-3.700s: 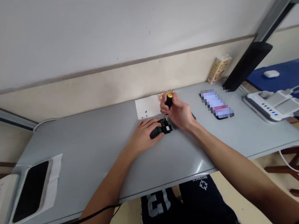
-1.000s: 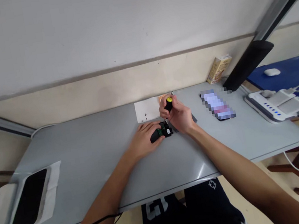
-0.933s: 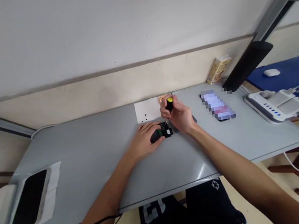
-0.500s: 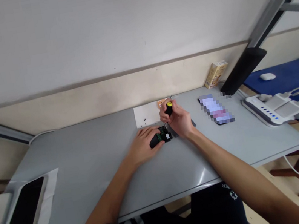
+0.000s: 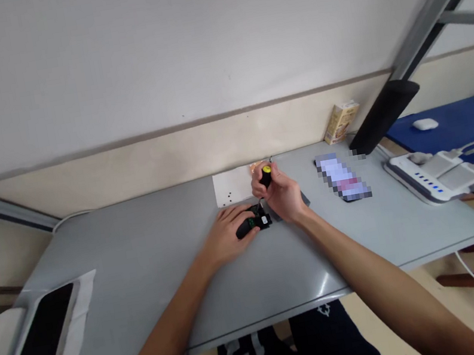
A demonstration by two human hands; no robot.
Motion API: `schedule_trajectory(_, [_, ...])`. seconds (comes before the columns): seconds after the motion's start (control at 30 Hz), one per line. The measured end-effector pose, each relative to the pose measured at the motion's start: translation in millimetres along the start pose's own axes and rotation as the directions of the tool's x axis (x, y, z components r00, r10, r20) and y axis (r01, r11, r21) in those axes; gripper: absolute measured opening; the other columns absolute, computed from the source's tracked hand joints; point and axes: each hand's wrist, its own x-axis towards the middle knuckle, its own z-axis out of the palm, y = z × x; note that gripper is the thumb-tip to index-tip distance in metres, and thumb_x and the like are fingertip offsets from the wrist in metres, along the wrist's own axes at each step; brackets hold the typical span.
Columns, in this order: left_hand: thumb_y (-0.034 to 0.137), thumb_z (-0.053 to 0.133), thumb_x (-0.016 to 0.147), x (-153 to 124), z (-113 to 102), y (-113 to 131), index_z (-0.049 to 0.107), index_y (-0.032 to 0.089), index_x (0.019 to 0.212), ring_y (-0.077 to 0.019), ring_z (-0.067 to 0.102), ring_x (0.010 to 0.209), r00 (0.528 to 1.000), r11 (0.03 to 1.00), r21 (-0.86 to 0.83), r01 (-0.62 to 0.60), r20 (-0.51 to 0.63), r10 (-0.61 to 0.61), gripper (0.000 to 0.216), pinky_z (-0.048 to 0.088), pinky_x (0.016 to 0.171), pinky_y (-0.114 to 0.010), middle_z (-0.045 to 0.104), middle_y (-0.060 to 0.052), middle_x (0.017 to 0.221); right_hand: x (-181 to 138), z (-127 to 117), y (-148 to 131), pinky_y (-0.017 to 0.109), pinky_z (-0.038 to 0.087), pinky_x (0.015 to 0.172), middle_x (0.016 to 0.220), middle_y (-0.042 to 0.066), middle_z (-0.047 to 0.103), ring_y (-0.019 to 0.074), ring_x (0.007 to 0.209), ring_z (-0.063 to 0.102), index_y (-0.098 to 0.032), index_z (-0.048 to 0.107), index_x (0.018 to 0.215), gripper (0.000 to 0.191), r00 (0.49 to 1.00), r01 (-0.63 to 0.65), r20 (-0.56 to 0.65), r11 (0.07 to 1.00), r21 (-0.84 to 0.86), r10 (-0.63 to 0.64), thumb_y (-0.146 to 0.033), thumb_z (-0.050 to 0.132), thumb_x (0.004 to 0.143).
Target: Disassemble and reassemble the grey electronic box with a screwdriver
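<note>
In the head view, my left hand (image 5: 227,235) is closed around an opened black computer mouse (image 5: 245,228) on the grey table, its green circuit board partly showing. My right hand (image 5: 283,194) grips a screwdriver (image 5: 266,176) by its black handle with a yellow end. The metal shaft slants down to the exposed part of the mouse; exactly where the tip touches I cannot make out. A dark grey flat object (image 5: 305,199) lies partly hidden beneath my right hand. Behind the mouse is a white sheet (image 5: 238,183) with several tiny dark pieces, perhaps screws, on it.
To the right lie a phone (image 5: 341,177) with a lit, pixelated screen and a white power strip (image 5: 419,177) with plugs. A small carton (image 5: 340,122) and a black cylinder (image 5: 384,116) stand at the back. A dark-screened tablet-like device (image 5: 41,340) rests at the left.
The view has shifted slightly. My right hand and the screwdriver have tilted a little, with the shaft still over the mouse. My left hand keeps its hold.
</note>
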Motion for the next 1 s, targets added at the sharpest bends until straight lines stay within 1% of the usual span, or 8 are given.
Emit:
schedule_trajectory(0.13, [0.035,0.061,0.098,0,-1,1,0.065,0.027,0.119,-0.024,0.056,0.132,1.0,1.0,-0.012,0.005,0.003,-0.005,0.023,0.042,0.112,-0.046,0.064,-0.004,0.141,0,-1,1,0.028,0.032,0.06,0.071,-0.001,0.036,0.0136,0.06,0.03,-0.022,0.055,0.081,0.035,1.0,-0.017,0.019,1.0,0.013,0.017,-0.05,0.046,0.101])
schedule_trajectory(0.63, [0.037,0.06,0.098,0,-2,3,0.065,0.026,0.118,-0.0245,0.053,0.136,1.0,0.999,-0.043,0.002,-0.004,-0.003,0.023,0.04,0.115,-0.048,0.062,-0.005,0.142,-1,-2,0,0.027,0.036,0.057,0.07,-0.001,0.036,0.0128,0.058,0.032,-0.022,0.055,0.08,0.036,1.0,-0.008,-0.013,1.0,-0.012,0.008,-0.05,0.046,0.101])
schedule_trajectory(0.67, [0.036,0.058,0.099,0,-4,2,0.065,0.026,0.117,-0.0245,0.052,0.137,0.999,0.998,-0.055,0.014,-0.043,-0.017,0.022,0.039,0.116,-0.048,0.061,-0.005,0.144,-1,-2,1,0.027,0.037,0.057,0.07,-0.001,0.035,0.0129,0.058,0.032,-0.022,0.054,0.08,0.037,1.0,-0.006,-0.025,1.0,-0.012,0.006,-0.051,0.046,0.101])
schedule_trajectory(0.73, [0.035,0.052,0.102,1,-9,-6,0.065,0.025,0.113,-0.0241,0.053,0.134,0.973,0.993,-0.068,0.096,-0.203,-0.108,0.02,0.039,0.117,-0.049,0.063,-0.006,0.14,0,-4,1,0.027,0.036,0.057,0.071,-0.001,0.035,0.0132,0.059,0.032,-0.022,0.054,0.08,0.036,0.999,0.007,-0.04,1.0,0.007,-0.007,-0.05,0.045,0.102])
schedule_trajectory(0.8, [0.034,0.049,0.103,1,-14,-19,0.066,0.024,0.107,-0.0243,0.059,0.123,0.891,0.97,-0.062,0.234,-0.386,-0.239,0.021,0.043,0.112,-0.049,0.068,-0.007,0.125,2,-5,2,0.027,0.034,0.056,0.071,-0.001,0.034,0.0132,0.059,0.032,-0.022,0.055,0.08,0.036,0.999,0.024,-0.031,0.999,0.043,-0.023,-0.047,0.044,0.102])
schedule_trajectory(0.83, [0.035,0.051,0.102,2,-17,-26,0.067,0.024,0.105,-0.025,0.061,0.116,0.857,0.954,-0.041,0.296,-0.429,-0.284,0.02,0.045,0.109,-0.049,0.07,-0.007,0.117,2,-6,2,0.026,0.033,0.056,0.07,-0.001,0.033,0.0131,0.059,0.031,-0.022,0.056,0.08,0.035,0.999,0.03,-0.023,0.998,0.063,-0.029,-0.046,0.043,0.103])
schedule_trajectory(0.87, [0.036,0.053,0.101,2,-19,-33,0.068,0.023,0.104,-0.0256,0.062,0.112,0.86,0.946,-0.011,0.324,-0.412,-0.3,0.02,0.047,0.106,-0.048,0.071,-0.007,0.111,3,-7,3,0.026,0.032,0.056,0.07,-0.001,0.033,0.013,0.059,0.031,-0.021,0.056,0.08,0.035,0.999,0.031,-0.014,0.996,0.08,-0.03,-0.045,0.042,0.103])
schedule_trajectory(1.0, [0.038,0.056,0.099,2,-25,-53,0.071,0.022,0.109,-0.0257,0.063,0.104,0.938,0.946,0.116,0.303,-0.214,-0.274,0.024,0.05,0.096,-0.043,0.07,-0.007,0.104,4,-11,4,0.026,0.032,0.057,0.07,-0.001,0.034,0.0127,0.059,0.03,-0.021,0.056,0.081,0.035,0.999,0.03,-0.017,0.993,0.112,-0.029,-0.045,0.042,0.103])
